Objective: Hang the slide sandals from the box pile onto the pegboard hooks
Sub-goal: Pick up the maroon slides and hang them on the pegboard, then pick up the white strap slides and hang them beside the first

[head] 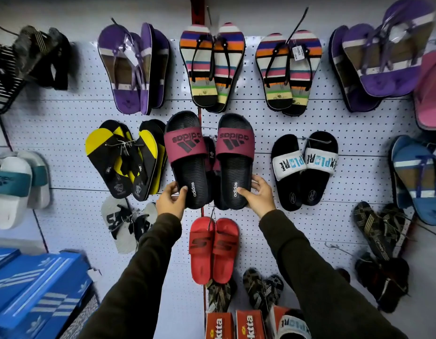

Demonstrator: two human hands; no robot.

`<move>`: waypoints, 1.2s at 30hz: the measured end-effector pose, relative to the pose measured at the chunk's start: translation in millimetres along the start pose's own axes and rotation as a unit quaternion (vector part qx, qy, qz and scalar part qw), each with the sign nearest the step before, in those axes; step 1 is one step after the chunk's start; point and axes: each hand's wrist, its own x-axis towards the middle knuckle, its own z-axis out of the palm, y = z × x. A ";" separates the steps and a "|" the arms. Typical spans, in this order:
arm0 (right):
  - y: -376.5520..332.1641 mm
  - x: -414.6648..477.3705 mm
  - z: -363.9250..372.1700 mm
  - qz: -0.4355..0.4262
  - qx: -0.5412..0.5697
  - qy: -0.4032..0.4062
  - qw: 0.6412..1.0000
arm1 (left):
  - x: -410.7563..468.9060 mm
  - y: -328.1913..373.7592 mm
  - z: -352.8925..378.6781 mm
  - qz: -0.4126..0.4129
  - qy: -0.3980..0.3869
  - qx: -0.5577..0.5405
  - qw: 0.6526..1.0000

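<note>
Hanging at the middle of the pegboard (pixel 261 133), a pair of black slide sandals (pixel 209 162) with maroon straps is gripped at the heel ends. The left sandal's heel is clasped by the left hand (pixel 171 199), thumb on the footbed; the right sandal's heel is clasped by the right hand (pixel 257 195). Red slides (pixel 213 250) are hung just below. Blue boxes (pixel 33 289) are stacked at the pegboard's lower left corner.

Bare pegboard (pixel 72 152) left of crowding yellow flip-flops (pixel 124 157), white-strapped slides (pixel 305 167)
</note>
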 end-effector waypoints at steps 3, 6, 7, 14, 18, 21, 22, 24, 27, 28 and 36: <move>13.2 5.5 5.4 0.027 -0.023 0.002 0.999 | 10.8 -7.9 0.5 -0.045 -0.024 0.004 0.999; 32.3 3.7 7.5 0.056 -0.026 0.013 0.998 | 11.7 -23.8 3.5 -0.081 -0.042 0.006 0.996; 38.6 2.2 8.3 0.063 -0.023 0.016 0.998 | 10.7 -30.3 4.9 -0.086 -0.047 0.007 0.995; 70.6 -11.7 15.7 0.074 -0.009 0.030 0.997 | -4.5 -65.5 19.7 -0.103 -0.057 -0.019 0.993; 92.7 -30.5 6.8 0.113 0.026 -0.004 0.993 | -26.4 -86.7 25.5 -0.123 -0.051 -0.027 0.991; 112.6 -50.3 -7.3 0.142 0.035 -0.019 0.989 | -59.5 -111.1 33.8 -0.186 -0.087 -0.056 0.977; 121.4 -57.8 -13.6 0.153 0.027 -0.019 0.988 | -73.8 -120.6 37.9 -0.205 -0.101 -0.050 0.972; 141.9 -72.6 -28.2 0.181 0.015 -0.018 0.983 | -102.3 -139.5 48.2 -0.231 -0.127 -0.032 0.964; 175.2 -98.9 -58.8 0.229 -0.016 -0.006 0.973 | -144.3 -167.3 63.8 -0.252 -0.169 0.023 0.953; 186.5 -107.3 -71.8 0.241 -0.033 0.005 0.970 | -157.5 -176.3 70.3 -0.260 -0.185 0.046 0.947; 274.1 -186.9 -195.6 0.418 -0.183 0.089 0.885 | -254.8 -234.8 111.0 -0.324 -0.309 0.180 0.876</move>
